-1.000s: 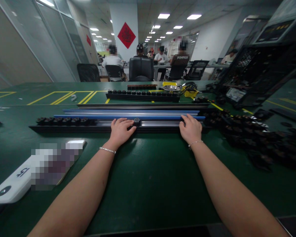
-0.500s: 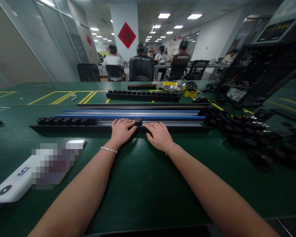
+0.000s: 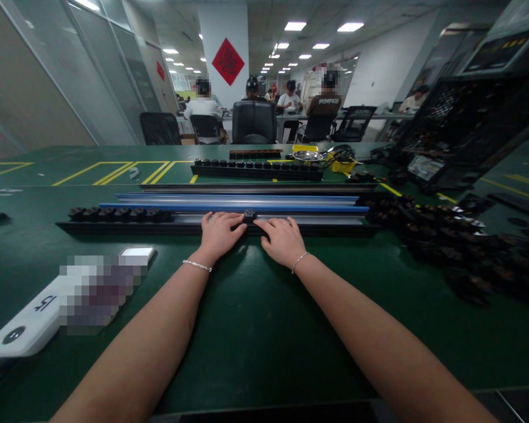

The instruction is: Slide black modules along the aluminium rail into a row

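Black knobbly blocks (image 3: 114, 214), lined up at the left end of a long black rail with a shiny silver channel (image 3: 321, 228), sat just as they had one second before. The bare left hand (image 3: 221, 236) with a silver bracelet had stayed by the left side of one small black block (image 3: 249, 215) near the middle of the rail. The bare right hand (image 3: 284, 242), also with a bracelet, had been over at the rail's right end; now it was in close, by the block's right side, as it was half a second before.

The left hand lay over the rail, fingers a little bent, thumb apart from them. The right hand lay the same way. The small block was between their fingertips, but I could not tell if either hand pinched it or the rail.

On the left, blurry squares hid part of a white rounded thing (image 3: 24, 326). The left hand's fingertips were hard to make out against the dark block. On the right, a dark heap of black pieces (image 3: 458, 252) ran together, too dim to count.
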Demonstrator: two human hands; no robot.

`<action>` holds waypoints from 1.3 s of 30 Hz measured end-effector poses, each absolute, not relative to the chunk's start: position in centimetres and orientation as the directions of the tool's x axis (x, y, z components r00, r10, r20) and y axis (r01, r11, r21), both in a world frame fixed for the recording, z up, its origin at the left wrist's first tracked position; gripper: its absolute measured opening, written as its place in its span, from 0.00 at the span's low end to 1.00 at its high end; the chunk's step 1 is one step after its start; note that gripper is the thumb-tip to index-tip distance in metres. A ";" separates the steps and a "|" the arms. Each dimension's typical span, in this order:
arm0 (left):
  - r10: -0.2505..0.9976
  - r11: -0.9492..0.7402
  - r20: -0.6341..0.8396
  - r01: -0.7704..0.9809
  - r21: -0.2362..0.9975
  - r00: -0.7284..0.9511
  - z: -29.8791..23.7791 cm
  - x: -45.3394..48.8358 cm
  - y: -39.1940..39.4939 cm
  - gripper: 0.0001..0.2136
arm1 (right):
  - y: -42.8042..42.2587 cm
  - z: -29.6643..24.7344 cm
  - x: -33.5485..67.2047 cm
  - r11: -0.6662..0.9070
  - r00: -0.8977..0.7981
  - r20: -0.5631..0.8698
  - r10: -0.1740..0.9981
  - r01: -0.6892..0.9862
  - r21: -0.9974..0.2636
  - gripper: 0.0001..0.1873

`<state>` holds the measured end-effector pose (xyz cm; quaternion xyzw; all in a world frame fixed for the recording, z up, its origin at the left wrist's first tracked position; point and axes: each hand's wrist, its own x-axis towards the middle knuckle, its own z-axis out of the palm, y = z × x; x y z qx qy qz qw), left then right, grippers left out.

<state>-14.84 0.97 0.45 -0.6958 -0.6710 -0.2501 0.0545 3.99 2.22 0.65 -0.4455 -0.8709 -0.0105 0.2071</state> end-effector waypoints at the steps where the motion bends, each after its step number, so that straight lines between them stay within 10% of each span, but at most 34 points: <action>1: 0.907 -0.094 0.420 0.961 0.259 -0.025 0.4 -14.8 1.0 0.15 | 2.2 0.6 4.0 0.605 -0.519 0.371 0.770 0.779 -0.164 0.24; 39: 0.929 -0.092 0.369 0.986 0.142 0.033 0.5 -14.2 0.4 0.18 | 3.1 0.8 5.2 0.639 -0.561 0.356 0.748 0.753 -0.157 0.21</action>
